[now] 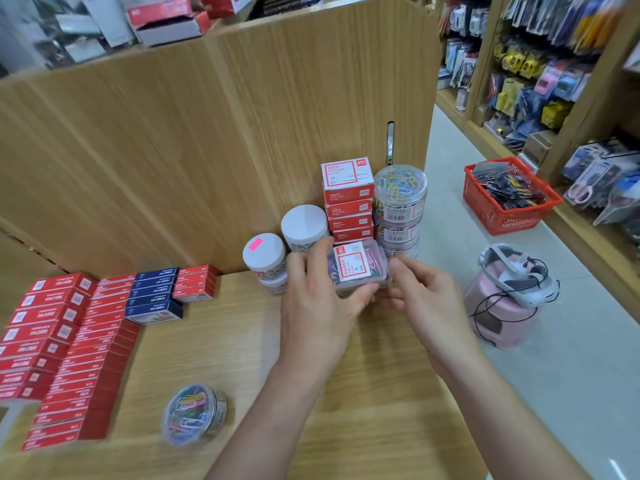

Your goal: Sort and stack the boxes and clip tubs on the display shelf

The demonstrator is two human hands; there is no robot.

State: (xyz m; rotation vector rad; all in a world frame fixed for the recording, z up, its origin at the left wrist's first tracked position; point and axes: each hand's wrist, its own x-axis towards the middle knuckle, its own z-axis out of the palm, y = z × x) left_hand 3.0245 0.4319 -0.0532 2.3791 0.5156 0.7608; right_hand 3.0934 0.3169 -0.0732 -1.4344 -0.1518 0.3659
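A clear clip box is gripped between the left hand and right hand, fingers curled, above the shelf.

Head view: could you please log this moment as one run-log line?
left hand: grips clear rectangular plastic clip box | right hand: holds its right end | box: before stacked red cartons
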